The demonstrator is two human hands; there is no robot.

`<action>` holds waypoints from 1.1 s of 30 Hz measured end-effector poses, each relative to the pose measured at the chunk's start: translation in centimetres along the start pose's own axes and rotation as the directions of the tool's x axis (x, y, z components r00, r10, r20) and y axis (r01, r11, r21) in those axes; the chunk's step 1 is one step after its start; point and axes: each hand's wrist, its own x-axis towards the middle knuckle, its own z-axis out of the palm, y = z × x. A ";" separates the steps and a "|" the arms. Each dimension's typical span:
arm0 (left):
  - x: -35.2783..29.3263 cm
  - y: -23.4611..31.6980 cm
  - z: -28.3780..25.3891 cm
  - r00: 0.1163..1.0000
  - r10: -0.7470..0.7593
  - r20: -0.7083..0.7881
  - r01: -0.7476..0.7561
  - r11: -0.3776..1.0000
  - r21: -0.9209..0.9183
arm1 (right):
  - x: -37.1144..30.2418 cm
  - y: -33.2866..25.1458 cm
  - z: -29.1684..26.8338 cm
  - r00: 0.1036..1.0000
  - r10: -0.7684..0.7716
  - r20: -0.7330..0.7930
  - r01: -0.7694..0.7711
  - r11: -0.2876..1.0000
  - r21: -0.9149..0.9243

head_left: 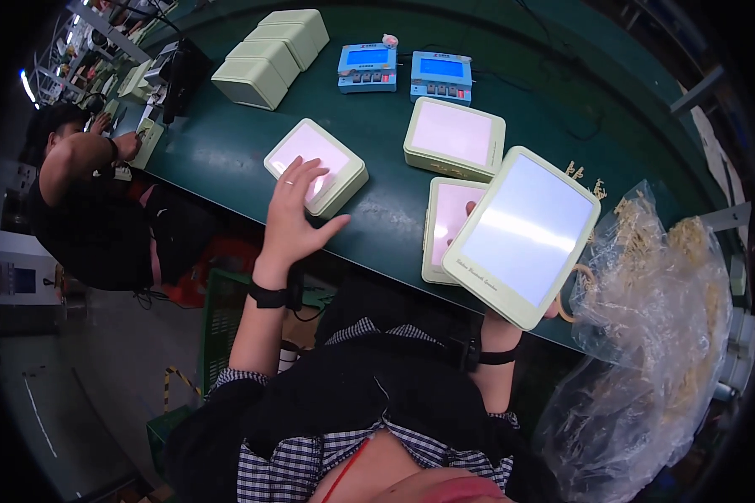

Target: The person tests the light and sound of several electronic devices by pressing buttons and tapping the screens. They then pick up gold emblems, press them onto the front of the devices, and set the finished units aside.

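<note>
My left hand [292, 220] lies with spread fingers on the glossy pinkish panel of a pale green box-shaped device [342, 191] near the table edge. My right hand [500, 332] grips another such device [533, 230] from below and behind, holding it tilted so its bright panel faces up. Most of that hand is hidden behind it. Partly under the held device lies a third one [445, 214] with a pink panel. Farther back, a fourth [453, 134] rests on the table.
Several pale green boxes stand in a row [268, 59] at the far left. Two blue testers with screens [367, 67] sit at the back. A clear plastic bag [654, 310] of tan parts hangs over the right edge. A co-worker [84, 193] sits at the left.
</note>
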 end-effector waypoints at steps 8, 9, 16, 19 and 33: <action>1.5 -2.5 -1.2 0.979 0.068 0.191 -0.113 0.965 0.235 | 5.6 2.3 9.3 0.884 0.101 -0.456 -0.429 0.563 -0.707; 2.2 -2.1 -1.7 0.964 0.079 0.254 -0.159 0.937 0.311 | 5.6 3.1 10.2 0.886 0.095 -0.453 -0.423 0.562 -0.710; 1.5 11.4 5.2 0.899 0.369 0.235 -0.377 0.926 -0.011 | 5.9 3.0 11.7 0.952 0.067 -0.299 -0.265 0.666 -0.698; 0.8 12.6 7.5 0.859 0.393 0.328 -0.425 0.905 0.028 | 5.9 2.9 12.8 0.959 0.103 -0.265 -0.246 0.770 -0.589; 0.6 9.3 5.3 0.941 0.090 0.325 -0.154 0.972 0.177 | 6.7 -1.4 13.7 0.992 0.110 -0.067 -0.129 0.830 -0.543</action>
